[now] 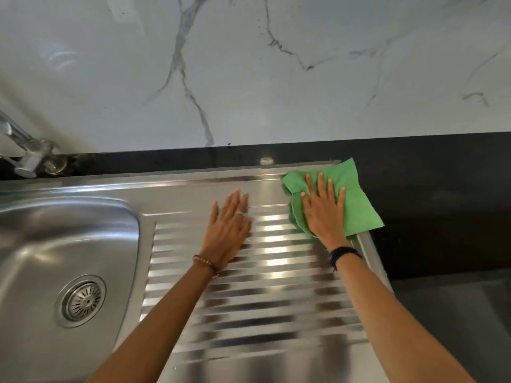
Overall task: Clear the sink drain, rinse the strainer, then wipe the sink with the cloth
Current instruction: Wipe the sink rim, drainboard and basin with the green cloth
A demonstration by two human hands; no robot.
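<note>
A green cloth (356, 200) lies spread on the far right corner of the steel sink's ribbed drainboard (276, 299). My right hand (323, 211) presses flat on the cloth with straight, spread fingers. My left hand (229, 228) rests flat on the drainboard to the left of the cloth, fingers straight and together, holding nothing. The sink basin (33, 225) is at the left, and the round metal strainer (83, 299) sits in its drain.
A chrome tap (27, 153) stands at the far left behind the basin. A black countertop (442, 203) runs behind and to the right of the sink. A white marble-patterned wall (249, 64) rises behind it.
</note>
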